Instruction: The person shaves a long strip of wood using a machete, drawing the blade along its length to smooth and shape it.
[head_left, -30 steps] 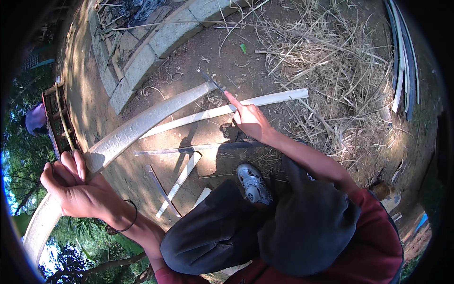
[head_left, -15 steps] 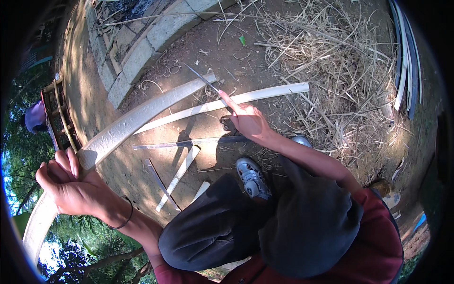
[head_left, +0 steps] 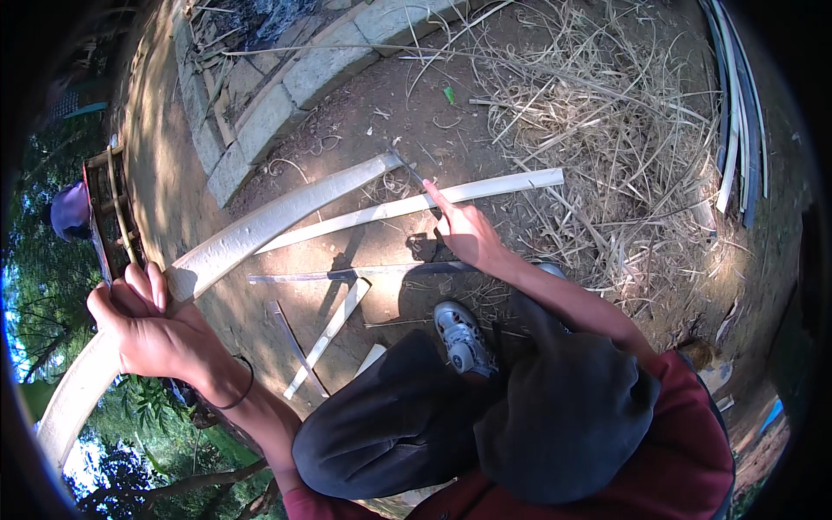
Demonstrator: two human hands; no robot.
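My left hand (head_left: 156,334) is closed around a long, pale, bamboo-like strip (head_left: 251,236), whose near end runs off past the lower left. The strip slants up and away toward the middle of the view. At its far end, a thin knife blade (head_left: 407,166) meets or lies just beside the tip; contact is hard to make out. My right hand (head_left: 468,234) grips this knife, index finger stretched along it, the handle hidden in the palm. Below the held strip, a second pale strip (head_left: 511,185) passes under the right hand's fingertip.
Shorter pale strips (head_left: 334,334) and dark ones (head_left: 296,347) lie on the dirt by my shoe (head_left: 464,334). Dry shavings (head_left: 607,130) heap at the right, beside a bundle of long strips (head_left: 737,113). A block border (head_left: 329,65) surrounds ash at the upper left.
The knife has slid off the held strip's face to its far tip, and less of the blade shows beyond it. My left hand keeps its hold on the strip.
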